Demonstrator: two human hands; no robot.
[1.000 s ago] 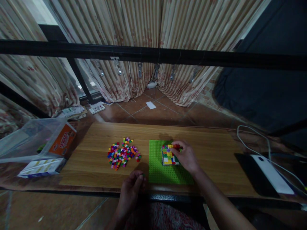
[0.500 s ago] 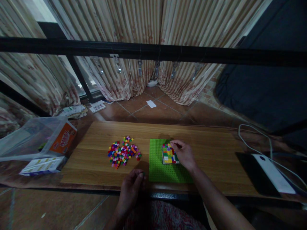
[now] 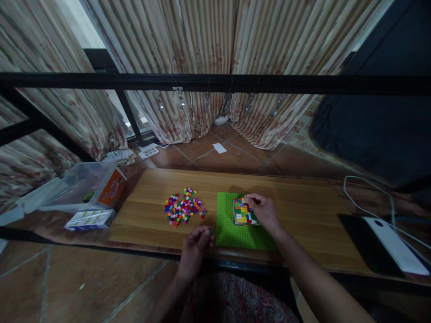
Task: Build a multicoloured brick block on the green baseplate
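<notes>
A colourful block of small toy bricks [image 3: 243, 211] stands on the green studded baseplate [image 3: 232, 240]. My right hand [image 3: 266, 213] reaches over its right side, with thumb and forefinger pinched at the block's far edge; whatever they grip is hidden. My left hand [image 3: 196, 246] is closed near the table's front edge, just left of the baseplate. Between its thumb and forefinger shows a small dark green brick [image 3: 211, 231]. Left of the baseplate lies a loose pile of small bricks [image 3: 182, 210] in many colours.
The wooden table [image 3: 141, 215] carries all this. On the left are a clear plastic bin [image 3: 76, 184] with an orange label and a white box [image 3: 89, 220]. A black-and-white flat object [image 3: 387, 244] and a white cable [image 3: 367, 211] lie right. A black rail [image 3: 202, 83] crosses beyond.
My view has turned slightly left, so everything appears further right. Both hands keep nearly the same places relative to the baseplate, the right still pinching at the block's far edge.
</notes>
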